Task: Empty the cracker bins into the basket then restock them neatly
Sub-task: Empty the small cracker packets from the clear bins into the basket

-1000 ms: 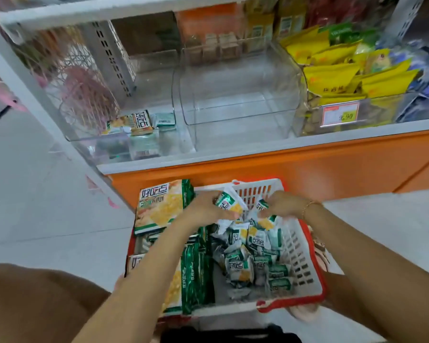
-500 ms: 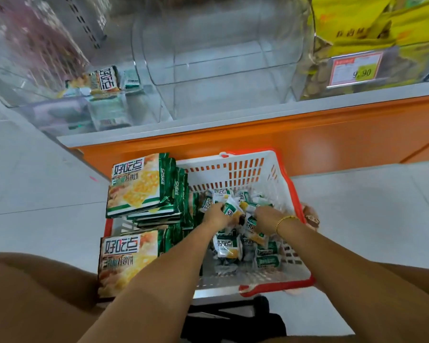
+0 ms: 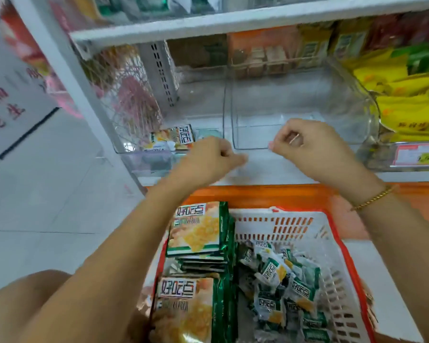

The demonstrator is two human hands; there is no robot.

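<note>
**Restocking at the cracker shelf.** A person reaches both hands up from the basket [image 3: 332, 233] to the clear bins on a shop shelf [image 3: 258, 175]. The left hand [image 3: 208, 157] hangs at the divide between the left bin [image 3: 149, 160] and the bare middle bin [image 3: 295, 107]. The right hand [image 3: 307, 142], with a gold bracelet [image 3: 372, 199] at the wrist, sits at the middle bin's near lip. The fingers of both hands are curled in. With the motion blur and clear plastic, I cannot tell whether they pinch the rim, a packet or nothing at all.

The stock sits in the red-and-white basket nearest the camera. Flat cracker packs [image 3: 196, 229] are stacked on its left and small packets [image 3: 273, 268] are heaped loose on its right. One pack [image 3: 181, 136] lies in the left bin, so the emptying looks almost done, not finished.

To do this step well, that last pack probably goes to the basket first. The bins should then be squared to the shelf edge. Flat packs go in label-up and facing one way, and the small packets are best laid in rows, not poured. The yellow packs [image 3: 406, 105] in the right-hand bin should be left alone.
</note>
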